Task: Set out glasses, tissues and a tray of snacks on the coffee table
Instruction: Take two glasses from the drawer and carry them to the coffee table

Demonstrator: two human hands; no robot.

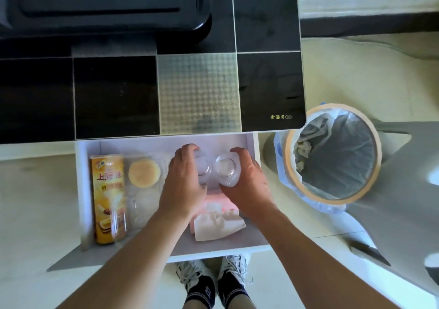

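An open white drawer (83,190) under the black glass coffee table (114,95) holds the task's things. My left hand (184,180) grips a clear glass (204,169) and my right hand (247,185) grips a second clear glass (225,169) beside it. Both glasses stand at the drawer's back right, fingers curled round their far sides. A pink tissue pack (217,216) with a white tissue sticking out lies below my hands. A yellow snack can (109,197) lies at the drawer's left. Beside it is a clear plastic tray with a round cake (144,173).
A bin (332,154) with an orange rim and a pale bag stands on the floor right of the drawer. A black tray-like object (107,11) sits at the table's back left. A grey shape (392,201) lies at the right. My shoes (213,280) show below the drawer front.
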